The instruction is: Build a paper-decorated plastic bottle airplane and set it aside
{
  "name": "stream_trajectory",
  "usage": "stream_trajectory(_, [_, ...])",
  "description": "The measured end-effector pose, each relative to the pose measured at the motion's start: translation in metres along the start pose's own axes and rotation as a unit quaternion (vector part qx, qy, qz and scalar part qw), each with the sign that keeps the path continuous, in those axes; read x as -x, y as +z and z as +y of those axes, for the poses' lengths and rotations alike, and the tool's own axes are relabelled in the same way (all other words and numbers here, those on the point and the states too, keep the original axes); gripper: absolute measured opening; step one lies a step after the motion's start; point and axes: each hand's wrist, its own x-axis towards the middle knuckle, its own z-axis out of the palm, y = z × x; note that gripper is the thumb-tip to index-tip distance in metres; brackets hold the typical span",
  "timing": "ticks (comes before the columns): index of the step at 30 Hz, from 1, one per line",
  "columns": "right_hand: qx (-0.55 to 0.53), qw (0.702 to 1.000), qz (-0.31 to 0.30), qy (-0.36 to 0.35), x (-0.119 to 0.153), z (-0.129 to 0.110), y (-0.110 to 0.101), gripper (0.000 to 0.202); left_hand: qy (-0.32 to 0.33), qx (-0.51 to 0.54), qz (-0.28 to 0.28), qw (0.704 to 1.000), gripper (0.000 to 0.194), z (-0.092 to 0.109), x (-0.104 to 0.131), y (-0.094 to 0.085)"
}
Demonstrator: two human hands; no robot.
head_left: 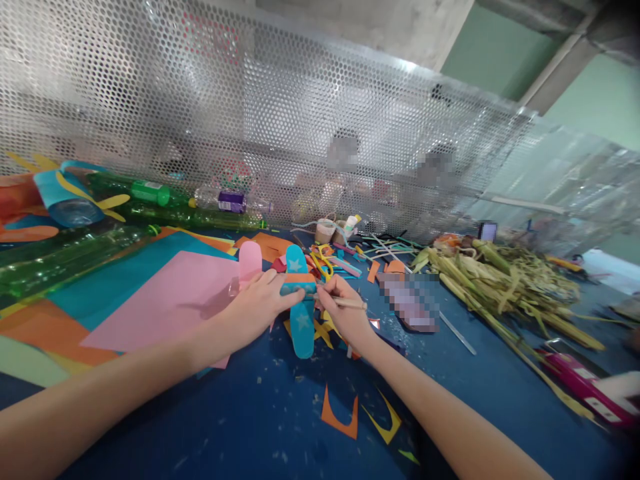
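Note:
A toy airplane (303, 328) with blue wings bearing pale stars and a pink upright tail piece (249, 261) is in front of me. My left hand (263, 298) is closed round its body, the thumb lying along the blue star-patterned side under an orange strip. My right hand (347, 310) pinches a thin pale pencil-like stick (354, 303), its front end close to the plane's nose; I cannot tell whether it touches. Yellow paper cutouts (326, 331) lie below, between the plane and my right hand.
Pink (165, 300) and blue paper sheets lie at left, with green plastic bottles (75, 257) behind. Yellow scissors (323, 260) and small pots (325, 231) are beyond my hands. Dried husks (500, 280) and a magenta glue gun (585, 387) are at right. A perforated metal screen (300, 120) borders the back.

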Motion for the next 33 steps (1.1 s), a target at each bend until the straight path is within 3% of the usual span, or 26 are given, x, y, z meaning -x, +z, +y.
stream_trajectory(9, [0.006,1.0,-0.007,-0.005,0.0001,-0.001,-0.0013,0.024,0.006,0.012,0.02,1.0,0.049,-0.0017,-0.0006,0.0042])
stream_trajectory(33, [0.016,1.0,-0.003,-0.009,-0.0005,0.0,-0.0015,0.024,0.007,0.002,0.008,1.0,0.049,-0.0002,-0.0015,0.0011])
